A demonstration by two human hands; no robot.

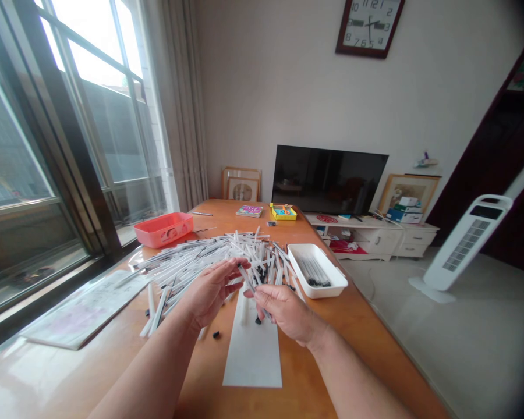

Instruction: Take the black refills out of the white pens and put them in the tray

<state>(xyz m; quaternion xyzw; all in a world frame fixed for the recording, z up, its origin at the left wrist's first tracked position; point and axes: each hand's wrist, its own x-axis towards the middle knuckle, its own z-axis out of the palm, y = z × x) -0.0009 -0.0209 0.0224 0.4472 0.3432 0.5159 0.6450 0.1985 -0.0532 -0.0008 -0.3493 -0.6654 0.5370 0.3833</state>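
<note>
right hand [283, 308] pinching a slim tube [248, 280], thumb on top; left hand [212, 288] loosely curled, gap at the thumb, by its upper end, contact hard to call! tube's tilted over the sheet [253, 364], between the table's [203, 378] left and right edges. a slack pinch could drop it; a knock might tip the tray [336, 285] off the right edge. smooth, pale, straight pile [187, 256]; squat black cap [216, 334]; glossy wood.

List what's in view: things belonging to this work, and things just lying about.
Apparently in use:
- slim tube in the right hand
- heap of tubes
- white tray
- paper strip

Apparently just lying about:
- yellow box
- book
- television
- tower fan
</note>
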